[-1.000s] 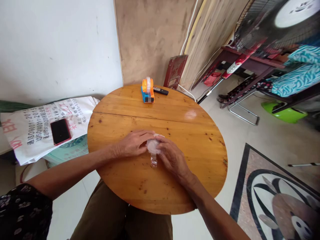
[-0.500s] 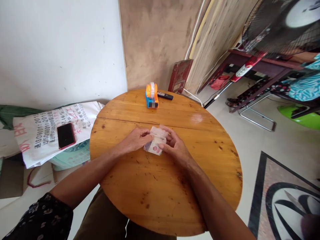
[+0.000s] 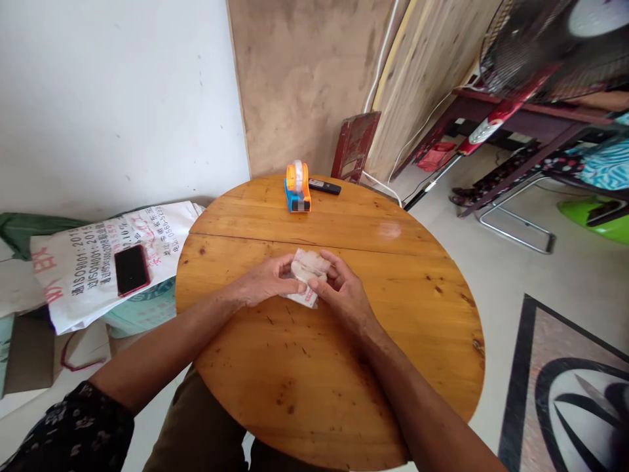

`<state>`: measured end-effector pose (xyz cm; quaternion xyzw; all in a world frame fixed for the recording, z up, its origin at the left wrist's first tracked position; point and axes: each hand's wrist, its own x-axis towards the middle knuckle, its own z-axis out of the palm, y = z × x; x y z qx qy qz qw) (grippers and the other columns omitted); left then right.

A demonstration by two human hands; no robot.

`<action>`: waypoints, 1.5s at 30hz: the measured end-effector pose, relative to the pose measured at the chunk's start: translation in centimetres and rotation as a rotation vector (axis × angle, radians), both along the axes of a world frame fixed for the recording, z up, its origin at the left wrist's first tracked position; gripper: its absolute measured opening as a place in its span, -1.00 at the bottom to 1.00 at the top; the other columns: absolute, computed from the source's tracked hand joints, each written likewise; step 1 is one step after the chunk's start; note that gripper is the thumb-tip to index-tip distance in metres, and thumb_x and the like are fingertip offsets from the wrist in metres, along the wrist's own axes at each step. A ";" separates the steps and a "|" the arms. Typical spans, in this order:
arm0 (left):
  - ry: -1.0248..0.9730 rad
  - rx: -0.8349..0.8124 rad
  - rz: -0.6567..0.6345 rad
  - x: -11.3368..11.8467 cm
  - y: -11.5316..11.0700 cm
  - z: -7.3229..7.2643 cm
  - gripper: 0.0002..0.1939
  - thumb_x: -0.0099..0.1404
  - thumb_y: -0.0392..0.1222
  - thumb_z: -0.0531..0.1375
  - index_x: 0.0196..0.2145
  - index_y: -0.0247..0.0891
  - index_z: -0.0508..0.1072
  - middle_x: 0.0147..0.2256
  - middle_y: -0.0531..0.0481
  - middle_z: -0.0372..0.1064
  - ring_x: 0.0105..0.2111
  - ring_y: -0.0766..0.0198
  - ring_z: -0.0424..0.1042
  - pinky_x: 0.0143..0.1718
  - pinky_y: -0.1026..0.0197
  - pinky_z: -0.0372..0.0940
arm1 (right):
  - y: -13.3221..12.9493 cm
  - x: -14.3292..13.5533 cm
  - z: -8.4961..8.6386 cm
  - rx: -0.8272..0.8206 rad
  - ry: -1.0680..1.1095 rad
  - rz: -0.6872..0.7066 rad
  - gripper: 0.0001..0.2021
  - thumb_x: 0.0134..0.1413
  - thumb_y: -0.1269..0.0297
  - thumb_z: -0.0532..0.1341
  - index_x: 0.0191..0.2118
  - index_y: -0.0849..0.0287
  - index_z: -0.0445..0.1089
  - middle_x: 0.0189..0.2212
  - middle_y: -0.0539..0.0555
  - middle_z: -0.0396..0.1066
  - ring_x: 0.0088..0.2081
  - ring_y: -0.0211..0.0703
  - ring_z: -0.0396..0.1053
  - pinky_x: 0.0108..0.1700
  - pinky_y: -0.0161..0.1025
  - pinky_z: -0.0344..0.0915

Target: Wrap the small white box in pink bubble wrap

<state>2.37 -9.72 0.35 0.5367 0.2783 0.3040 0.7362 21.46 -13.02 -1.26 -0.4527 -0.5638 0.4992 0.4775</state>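
A small white packet in crinkled clear plastic (image 3: 311,263), with some red print near its lower edge, is between my two hands over the middle of the round wooden table (image 3: 295,373). My left hand (image 3: 268,282) grips its left side, the thumb lying across the front. On the other side, my right hand (image 3: 345,295) holds the packet with its thumb in front and curled fingers behind. Both thumb tips come close together over the packet and cover part of its print. What lies inside the plastic is hard to make out.
An orange and blue tape dispenser (image 3: 297,190) stands at the table's far edge beside a black remote-like object (image 3: 324,187). To the left, a phone (image 3: 132,270) lies on a printed white sack (image 3: 98,288). A chair (image 3: 354,147), a standing fan (image 3: 491,124) and a seated person are beyond.
My left thumb has moved down and right across the packet, covering more of its red print. The upper plastic looks more bunched between my hands. The view has shifted slightly.
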 end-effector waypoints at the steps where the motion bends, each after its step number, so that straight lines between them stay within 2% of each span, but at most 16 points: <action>1: 0.000 -0.016 0.009 0.0 0.0 -0.1 -0.47 0.06 -0.27 0.37 0.01 -0.28 0.41 -0.09 -0.08 0.50 -0.13 0.19 0.47 -0.10 0.19 0.32 | -0.1 0.0 0.0 0.007 -0.023 -0.008 -0.27 -0.03 -0.04 0.38 0.21 0.11 0.18 0.08 0.28 0.46 0.00 0.10 0.50 -0.03 0.02 0.46; 4: 0.001 -0.056 0.034 0.1 0.2 -0.3 -0.49 0.03 -0.31 0.37 -0.03 -0.28 0.43 -0.12 -0.06 0.50 -0.17 0.24 0.47 -0.12 0.22 0.31 | -0.1 0.2 0.1 0.030 -0.064 -0.032 -0.34 0.06 -0.05 0.32 0.20 0.13 0.19 0.03 0.27 0.49 -0.05 0.06 0.51 -0.06 -0.02 0.45; 7: -0.001 -0.081 0.012 0.2 0.2 -0.3 -0.47 -0.01 -0.32 0.39 -0.04 -0.28 0.44 -0.15 -0.05 0.50 -0.20 0.26 0.47 -0.13 0.21 0.32 | 0.1 0.8 0.3 0.029 -0.009 -0.047 -0.45 0.13 -0.02 0.26 0.16 0.10 0.22 -0.04 0.19 0.52 -0.10 0.00 0.53 -0.08 -0.07 0.45; 13: -0.007 -0.036 -0.043 0.1 0.1 -0.2 -0.48 -0.02 -0.28 0.42 -0.07 -0.30 0.44 -0.20 -0.03 0.49 -0.24 0.29 0.46 -0.14 0.20 0.33 | 0.6 1.7 0.9 -0.025 0.011 -0.019 -0.60 0.01 0.12 0.33 -0.03 0.11 0.37 -0.19 0.09 0.55 -0.19 -0.08 0.51 -0.14 -0.15 0.43; 19: 0.040 0.082 -0.114 0.1 -0.3 0.1 -0.55 0.04 -0.22 0.41 -0.10 -0.29 0.43 -0.24 -0.01 0.46 -0.26 0.29 0.43 -0.20 0.24 0.31 | 0.5 1.2 1.0 0.031 -0.068 -0.047 -0.67 -0.04 0.09 0.37 -0.15 0.12 0.46 -0.28 0.05 0.54 -0.30 -0.16 0.46 -0.24 -0.20 0.42; 25: 0.066 0.130 -0.143 0.1 -0.5 0.1 -0.58 0.09 -0.20 0.37 -0.10 -0.30 0.39 -0.25 0.01 0.41 -0.27 0.31 0.39 -0.18 0.24 0.26 | 0.2 0.6 1.6 0.044 0.006 -0.114 -0.76 0.03 0.02 0.34 -0.32 0.09 0.53 -0.40 0.00 0.52 -0.39 -0.19 0.40 -0.31 -0.23 0.38; 28: 0.056 0.120 -0.144 0.0 -0.5 0.1 -0.55 0.09 -0.20 0.37 -0.07 -0.31 0.39 -0.25 0.00 0.41 -0.28 0.31 0.38 -0.19 0.24 0.25 | 0.1 0.6 2.0 0.096 -0.029 -0.183 -0.74 0.03 -0.01 0.34 -0.37 0.08 0.54 -0.42 0.00 0.51 -0.36 -0.17 0.40 -0.28 -0.21 0.38; 33: 0.076 0.080 -0.118 0.0 -0.5 0.1 -0.55 0.08 -0.19 0.38 -0.07 -0.31 0.43 -0.24 -0.01 0.43 -0.28 0.30 0.41 -0.19 0.23 0.26 | 0.2 0.6 2.0 0.106 -0.074 -0.205 -0.72 0.04 -0.03 0.32 -0.36 0.09 0.55 -0.42 0.01 0.53 -0.38 -0.17 0.40 -0.28 -0.21 0.39; 37: 0.102 0.055 -0.101 -0.2 -0.4 0.2 -0.58 0.09 -0.19 0.37 -0.08 -0.30 0.46 -0.23 -0.03 0.47 -0.27 0.26 0.43 -0.18 0.20 0.30 | 0.2 0.5 1.6 0.129 -0.097 -0.199 -0.76 0.07 0.02 0.31 -0.34 0.08 0.57 -0.42 0.01 0.55 -0.39 -0.17 0.43 -0.29 -0.21 0.41; 40: 0.120 0.055 -0.093 -0.3 -0.3 0.3 -0.62 0.11 -0.21 0.36 -0.10 -0.31 0.47 -0.23 -0.04 0.47 -0.28 0.27 0.44 -0.17 0.20 0.31 | -0.1 0.4 1.5 0.146 -0.092 -0.190 -0.81 0.07 0.08 0.32 -0.33 0.07 0.58 -0.35 0.02 0.59 -0.32 -0.13 0.49 -0.23 -0.18 0.44; 45: 0.153 0.124 -0.063 -0.4 -0.3 0.3 -0.73 0.15 -0.20 0.33 -0.19 -0.32 0.46 -0.32 0.02 0.42 -0.35 0.33 0.38 -0.30 0.29 0.24 | -0.7 -0.2 2.0 0.222 -0.199 -0.162 -0.88 0.09 0.19 0.32 -0.33 0.06 0.60 -0.33 0.03 0.61 -0.29 -0.09 0.52 -0.17 -0.14 0.45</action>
